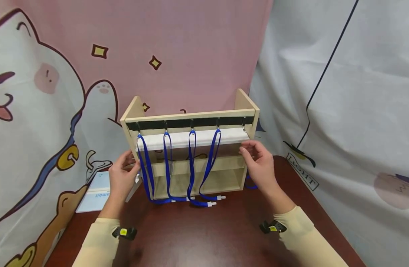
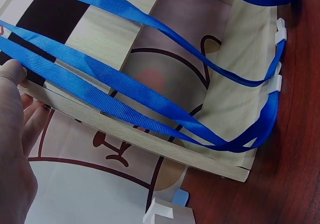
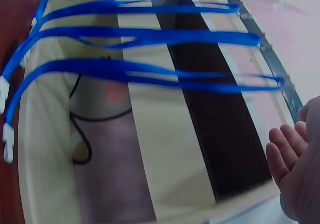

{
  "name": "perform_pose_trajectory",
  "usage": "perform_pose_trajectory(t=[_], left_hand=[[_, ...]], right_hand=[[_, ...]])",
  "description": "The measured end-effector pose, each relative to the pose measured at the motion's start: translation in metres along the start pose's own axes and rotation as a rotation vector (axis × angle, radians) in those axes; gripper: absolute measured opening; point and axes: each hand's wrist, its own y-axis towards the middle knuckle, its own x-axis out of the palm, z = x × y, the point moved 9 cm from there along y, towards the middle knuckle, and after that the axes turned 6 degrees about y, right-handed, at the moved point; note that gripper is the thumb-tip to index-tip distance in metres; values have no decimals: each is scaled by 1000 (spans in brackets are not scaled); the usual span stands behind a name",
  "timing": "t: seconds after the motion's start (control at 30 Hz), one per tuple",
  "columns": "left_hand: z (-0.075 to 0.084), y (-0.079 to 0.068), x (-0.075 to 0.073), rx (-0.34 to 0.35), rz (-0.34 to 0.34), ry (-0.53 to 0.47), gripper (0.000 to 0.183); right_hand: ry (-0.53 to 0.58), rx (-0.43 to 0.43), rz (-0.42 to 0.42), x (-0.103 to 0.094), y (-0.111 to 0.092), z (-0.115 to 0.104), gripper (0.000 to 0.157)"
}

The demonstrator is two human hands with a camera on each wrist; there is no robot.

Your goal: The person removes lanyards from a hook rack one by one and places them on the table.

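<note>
A pale wooden shelf [image 1: 198, 163] stands on the table, with a black strip of hooks [image 1: 204, 123] along its upper front. Several blue lanyards [image 1: 192, 163] hang from the hooks, their white clips [image 1: 212, 204] reaching the tabletop. The rightmost hook [image 1: 243, 122] bears no lanyard. My left hand [image 1: 122, 176] grips the shelf's left side panel; in the left wrist view its thumb [image 2: 12, 72] lies at the front edge, the other fingers on the outer side. By the right side panel is my right hand [image 1: 260, 165], its fingers [image 3: 285, 144] loosely bent around nothing.
A white and light-blue box [image 1: 95, 193] lies on the dark red table [image 1: 198, 237], left of the shelf. Some blue cord [image 1: 251, 183] shows behind the shelf's right side. Printed cloth [image 1: 198, 55] hangs close behind and on both sides.
</note>
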Motion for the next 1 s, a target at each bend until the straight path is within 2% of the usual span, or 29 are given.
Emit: perform_pose_trajectory(t=[0.2,0.43,0.7,1.0], left_hand=[[1,2,2,5,4,-17,46],[3,1,1,-8,4,-12,45],[0,-1,-3,-2,13,-11,45],[2,0,-1,3,4,-35,44]], right_hand=[[16,-45,-7,25,5,-14,23],[21,-131,13,55,8,-67,26],[13,-153,6,77,16,-75,31],[12,-179,72,77,25,-74,23]])
